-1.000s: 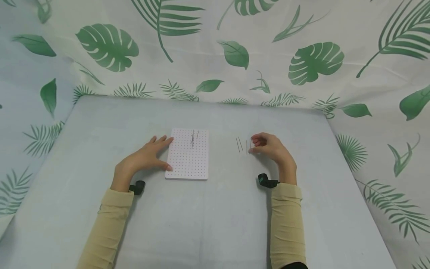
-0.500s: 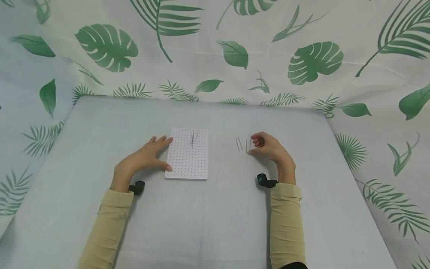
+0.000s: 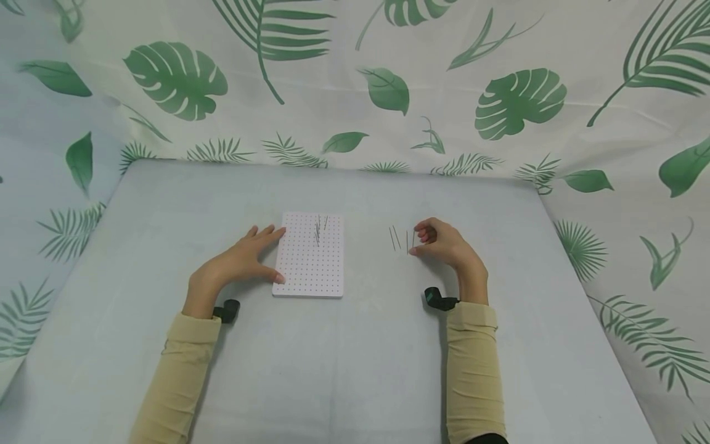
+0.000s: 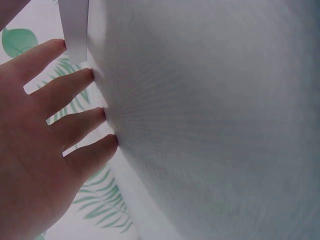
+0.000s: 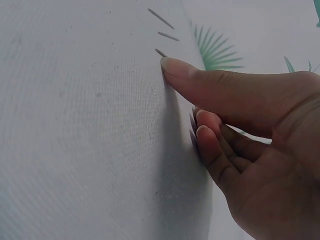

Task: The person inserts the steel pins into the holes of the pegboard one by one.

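Head view: rightmost thin pin (image 3: pixel 413 238) between the right fingers (image 3: pixel 426 224).

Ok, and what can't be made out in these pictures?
Head view: the cluster of pins on the pegboard is too fine to count.
Left wrist view: the top edge cuts off most of the pegboard.
Right wrist view: the right hand seems to cover part of the nearest loose pin; whether it pinches one is unclear.
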Tool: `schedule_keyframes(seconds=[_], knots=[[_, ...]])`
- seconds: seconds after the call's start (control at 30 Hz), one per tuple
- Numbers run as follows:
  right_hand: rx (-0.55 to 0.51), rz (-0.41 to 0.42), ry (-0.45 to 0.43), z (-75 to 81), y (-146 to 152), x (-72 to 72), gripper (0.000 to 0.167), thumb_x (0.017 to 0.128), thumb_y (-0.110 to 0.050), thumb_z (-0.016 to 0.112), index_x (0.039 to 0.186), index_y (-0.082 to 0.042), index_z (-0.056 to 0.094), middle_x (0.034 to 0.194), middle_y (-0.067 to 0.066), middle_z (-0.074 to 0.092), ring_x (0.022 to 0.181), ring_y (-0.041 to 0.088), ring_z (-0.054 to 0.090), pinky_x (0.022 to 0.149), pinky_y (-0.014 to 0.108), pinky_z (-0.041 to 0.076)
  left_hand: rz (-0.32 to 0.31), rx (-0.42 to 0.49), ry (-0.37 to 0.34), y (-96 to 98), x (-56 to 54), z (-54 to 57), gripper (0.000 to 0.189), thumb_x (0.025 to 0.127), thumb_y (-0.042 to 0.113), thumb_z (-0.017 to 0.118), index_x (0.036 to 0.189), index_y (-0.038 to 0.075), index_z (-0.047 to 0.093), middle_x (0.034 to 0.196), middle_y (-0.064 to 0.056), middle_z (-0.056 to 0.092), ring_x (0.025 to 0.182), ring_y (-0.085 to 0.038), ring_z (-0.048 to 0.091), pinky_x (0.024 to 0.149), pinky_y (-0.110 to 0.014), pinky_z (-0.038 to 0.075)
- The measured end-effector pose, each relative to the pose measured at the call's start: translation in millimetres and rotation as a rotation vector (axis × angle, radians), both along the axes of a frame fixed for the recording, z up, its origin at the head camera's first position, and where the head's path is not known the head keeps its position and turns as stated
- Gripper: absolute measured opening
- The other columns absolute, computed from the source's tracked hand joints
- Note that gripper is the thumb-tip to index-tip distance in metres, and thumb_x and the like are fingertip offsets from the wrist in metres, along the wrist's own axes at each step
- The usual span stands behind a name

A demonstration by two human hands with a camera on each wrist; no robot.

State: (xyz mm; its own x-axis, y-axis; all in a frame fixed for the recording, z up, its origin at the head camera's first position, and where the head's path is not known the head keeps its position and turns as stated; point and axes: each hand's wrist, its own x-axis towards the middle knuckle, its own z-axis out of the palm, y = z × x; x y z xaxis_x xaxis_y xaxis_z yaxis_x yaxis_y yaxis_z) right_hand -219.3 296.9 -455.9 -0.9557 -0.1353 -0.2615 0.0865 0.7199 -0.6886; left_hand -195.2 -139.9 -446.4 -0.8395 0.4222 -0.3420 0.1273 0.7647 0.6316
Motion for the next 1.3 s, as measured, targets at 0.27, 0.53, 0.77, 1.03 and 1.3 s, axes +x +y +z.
schedule_keyframes(seconds=[0.27,0.53,0.77,1.03,1.3], knots=[[0.025,-0.053,0.028,-3.3,-3.4,0.1,0.047,0.09,-0.017,0.079,0.129,-0.001,0.059,0.113,0.014,0.06,0.105,0.027,0.057,0.091,0.039,0.046,0.001,-0.002,0.001,-0.5,0.0,-0.4,0.107,0.081,0.037,0.087,0.165,0.012,0.025,0.172,-0.02,0.012,0.158,-0.048,-0.003,0.123,-0.072,0.009],[0.048,-0.114,0.075,-4.5,-5.8,0.0,0.038,0.095,-0.017,0.073,0.127,0.001,0.061,0.114,0.018,0.066,0.106,0.032,0.063,0.088,0.041,0.052,0.0,-0.001,-0.001,-0.2,0.6,0.4,0.107,0.082,0.038,0.086,0.165,0.012,0.024,0.172,-0.02,0.011,0.158,-0.047,-0.004,0.123,-0.072,0.008],[0.044,-0.177,0.161,-8.2,-7.2,-2.2,0.03,0.097,-0.012,0.067,0.125,-0.001,0.063,0.116,0.019,0.069,0.102,0.033,0.068,0.077,0.035,0.056,-0.007,-0.007,0.001,-0.7,-0.7,-1.4,0.107,0.082,0.037,0.086,0.165,0.012,0.024,0.172,-0.02,0.011,0.158,-0.048,-0.004,0.123,-0.072,0.008],[0.028,-0.212,0.228,-6.0,-12.5,-5.4,0.026,0.097,-0.009,0.068,0.122,-0.001,0.063,0.113,0.02,0.073,0.095,0.032,0.073,0.076,0.037,0.058,-0.012,-0.004,0.008,-0.6,-1.4,-1.5,0.107,0.082,0.038,0.086,0.165,0.012,0.024,0.172,-0.02,0.011,0.158,-0.048,-0.004,0.122,-0.072,0.008],[0.036,-0.208,0.234,-1.8,-18.5,-6.4,0.027,0.097,-0.009,0.07,0.122,-0.001,0.063,0.112,0.021,0.074,0.094,0.033,0.074,0.074,0.037,0.059,-0.009,-0.015,0.005,0.3,-1.7,-0.9,0.106,0.083,0.037,0.086,0.165,0.012,0.023,0.172,-0.02,0.011,0.158,-0.048,-0.004,0.122,-0.072,0.008]])
